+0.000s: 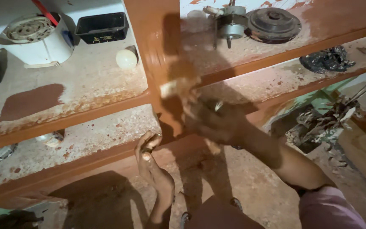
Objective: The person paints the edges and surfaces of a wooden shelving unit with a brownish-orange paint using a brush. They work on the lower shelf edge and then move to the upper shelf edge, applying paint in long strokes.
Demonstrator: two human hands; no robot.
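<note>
My right hand [217,123] is blurred, its fingers closed around a paintbrush [172,88] that touches the glossy brown upright post [157,46] where it meets the front edge of the rough, speckled shelf [64,97]. My left hand [149,157] rests lower, fingers loosely curled at the lower shelf's edge, holding nothing I can see.

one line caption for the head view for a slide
Right hand strokes a blurred brush of brown paint on a shelf upright; left hand rests below.
</note>
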